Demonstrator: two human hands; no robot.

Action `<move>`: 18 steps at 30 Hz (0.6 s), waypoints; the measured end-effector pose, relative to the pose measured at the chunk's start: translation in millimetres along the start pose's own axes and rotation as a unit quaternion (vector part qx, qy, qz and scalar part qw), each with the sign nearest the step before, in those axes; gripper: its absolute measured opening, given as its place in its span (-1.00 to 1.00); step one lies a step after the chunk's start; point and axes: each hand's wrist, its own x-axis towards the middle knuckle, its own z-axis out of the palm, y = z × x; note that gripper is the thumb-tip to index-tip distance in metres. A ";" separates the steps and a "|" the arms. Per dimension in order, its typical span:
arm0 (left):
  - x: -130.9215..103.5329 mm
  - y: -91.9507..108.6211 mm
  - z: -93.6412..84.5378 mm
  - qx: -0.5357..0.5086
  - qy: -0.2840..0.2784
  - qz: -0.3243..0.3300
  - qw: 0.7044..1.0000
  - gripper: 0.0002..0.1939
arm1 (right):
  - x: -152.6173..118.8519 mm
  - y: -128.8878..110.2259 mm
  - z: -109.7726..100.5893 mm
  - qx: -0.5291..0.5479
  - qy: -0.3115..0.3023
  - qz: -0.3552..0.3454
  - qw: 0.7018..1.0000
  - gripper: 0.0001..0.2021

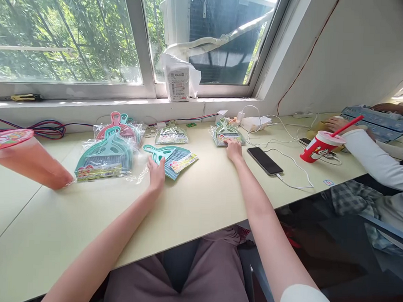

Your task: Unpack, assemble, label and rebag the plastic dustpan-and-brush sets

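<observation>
My left hand [156, 172] grips the near left edge of a teal dustpan and brush set [174, 161], thumb on top. This set lies tilted on the table without visible wrapping, with a printed card on its right side. My right hand [233, 150] has its fingers curled on the lower edge of a smaller green dustpan and brush set [223, 132] in clear plastic; the fingertips are partly hidden. A larger wrapped teal set [105, 154] lies left of my left hand, with a pink wrapped set [116, 124] behind it. Another small wrapped set [171, 134] lies at the back.
An orange-red drink cup [39, 158] stands at the left. A phone [265, 161] on a white cable lies right of my right hand. Further right are a red cup with a straw [320, 146] and another person's arm [373, 152]. A wrapped package [179, 84] sits on the windowsill.
</observation>
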 end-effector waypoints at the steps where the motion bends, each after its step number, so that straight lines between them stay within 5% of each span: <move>1: -13.8 4.3 1.8 0.043 0.049 -0.010 0.998 -0.32 | 0.5 1.8 1.3 0.004 -0.003 -0.008 1.000 -0.55; 4: -57.1 19.4 20.1 0.135 0.075 0.177 0.972 -0.43 | 2.2 4.2 3.3 0.013 -0.010 -0.021 1.000 -0.51; 6: -74.2 30.5 51.1 0.168 -0.065 0.336 0.925 -0.59 | 4.6 3.6 3.1 0.012 -0.008 -0.030 0.999 -0.53; 8: -73.4 41.1 99.1 0.204 -0.257 0.429 0.841 -0.65 | 7.6 2.7 2.1 0.004 -0.008 -0.037 0.999 -0.56; 10: -56.1 48.7 156.1 0.248 -0.307 0.426 0.814 -0.67 | 10.6 2.7 0.7 -0.004 -0.011 -0.032 0.999 -0.61; 13: -16.8 50.0 230.9 0.271 -0.239 0.376 0.853 -0.68 | 13.3 4.6 -1.0 -0.007 -0.009 -0.020 1.000 -0.72; 15: 5.8 44.4 261.5 0.258 -0.245 0.379 0.855 -0.67 | 14.0 5.6 -1.0 -0.008 -0.006 -0.017 1.000 -0.73; 18: 25.3 33.1 278.6 0.249 -0.254 0.382 0.853 -0.61 | 16.2 6.0 0.6 -0.017 0.006 -0.001 1.000 -0.68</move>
